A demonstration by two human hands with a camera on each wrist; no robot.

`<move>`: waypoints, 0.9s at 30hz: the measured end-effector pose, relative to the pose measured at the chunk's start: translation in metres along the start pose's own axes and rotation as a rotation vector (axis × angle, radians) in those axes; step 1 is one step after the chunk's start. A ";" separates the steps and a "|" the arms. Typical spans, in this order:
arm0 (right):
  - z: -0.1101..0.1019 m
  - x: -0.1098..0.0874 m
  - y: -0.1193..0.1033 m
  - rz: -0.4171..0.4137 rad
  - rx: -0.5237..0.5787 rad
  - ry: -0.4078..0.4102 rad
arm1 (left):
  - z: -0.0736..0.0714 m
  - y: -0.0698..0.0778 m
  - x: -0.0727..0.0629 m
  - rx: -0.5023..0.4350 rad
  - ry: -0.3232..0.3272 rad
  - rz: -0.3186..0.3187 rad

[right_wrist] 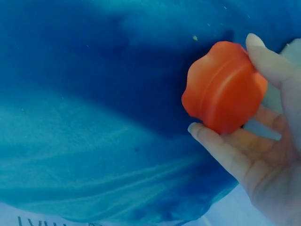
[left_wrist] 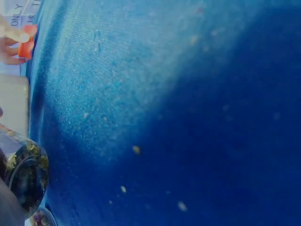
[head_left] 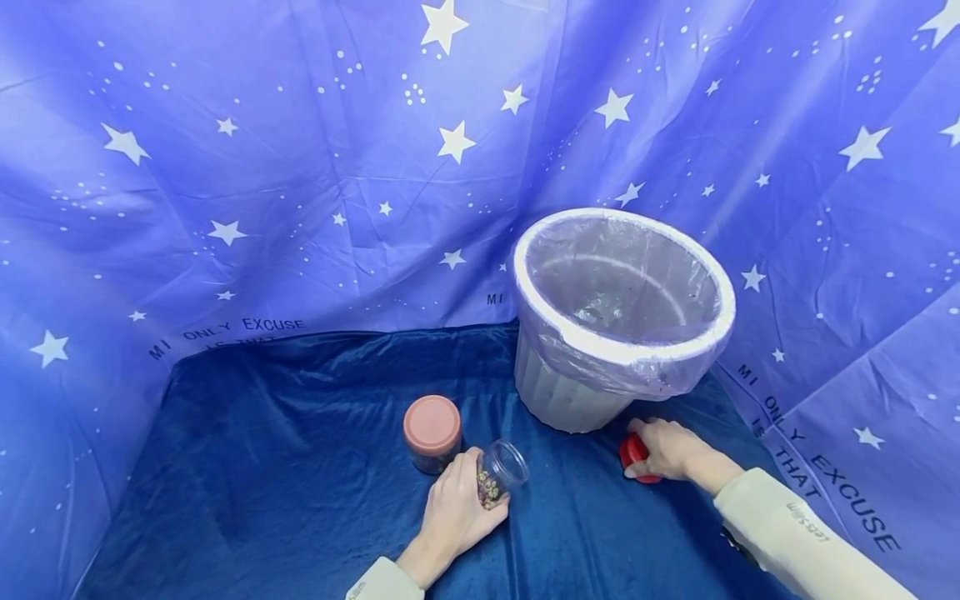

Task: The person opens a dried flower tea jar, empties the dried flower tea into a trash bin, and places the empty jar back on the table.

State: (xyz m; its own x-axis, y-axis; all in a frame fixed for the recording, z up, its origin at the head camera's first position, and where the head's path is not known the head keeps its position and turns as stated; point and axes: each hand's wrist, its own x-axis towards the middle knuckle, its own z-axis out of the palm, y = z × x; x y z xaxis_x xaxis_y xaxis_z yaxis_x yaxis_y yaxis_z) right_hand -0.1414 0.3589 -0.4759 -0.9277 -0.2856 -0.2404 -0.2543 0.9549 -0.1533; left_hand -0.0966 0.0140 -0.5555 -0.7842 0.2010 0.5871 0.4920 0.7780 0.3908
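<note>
My left hand (head_left: 453,504) grips a clear jar (head_left: 504,468) that holds dried flower buds and leans to the right, its mouth uncovered. In the left wrist view the jar (left_wrist: 29,174) shows at the lower left edge. A second jar with a pink lid (head_left: 432,423) stands upright close behind my left hand. Over on the right, my right hand (head_left: 675,450) holds a red scalloped lid (head_left: 634,455) between thumb and fingers, near the foot of the bin. From the right wrist the lid (right_wrist: 225,87) looks orange-red, with wavy edges.
A white bin (head_left: 558,392) with a clear plastic liner stands at the back right. Dark blue cloth (head_left: 262,467) covers the table, and small crumbs (left_wrist: 136,149) lie on it. Purple star-printed curtains (head_left: 300,167) enclose the back and sides.
</note>
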 end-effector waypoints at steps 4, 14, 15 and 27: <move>0.008 -0.002 -0.002 0.008 -0.011 0.028 | -0.002 0.000 -0.001 -0.016 -0.020 -0.009; 0.013 -0.005 -0.002 0.067 0.010 -0.001 | -0.001 0.000 -0.001 -0.019 -0.005 -0.009; 0.014 -0.005 -0.002 0.073 0.015 -0.002 | 0.000 0.000 -0.002 -0.015 -0.001 -0.008; -0.001 -0.006 -0.004 0.133 0.092 -0.070 | 0.000 -0.002 -0.004 -0.019 0.002 -0.032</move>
State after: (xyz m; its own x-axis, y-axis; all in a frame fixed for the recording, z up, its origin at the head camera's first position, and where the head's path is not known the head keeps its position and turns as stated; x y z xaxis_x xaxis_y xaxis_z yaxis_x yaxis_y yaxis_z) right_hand -0.1348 0.3569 -0.4733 -0.9295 -0.1656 -0.3297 -0.1020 0.9741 -0.2018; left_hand -0.0947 0.0121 -0.5588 -0.7991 0.1749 0.5753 0.4734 0.7727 0.4227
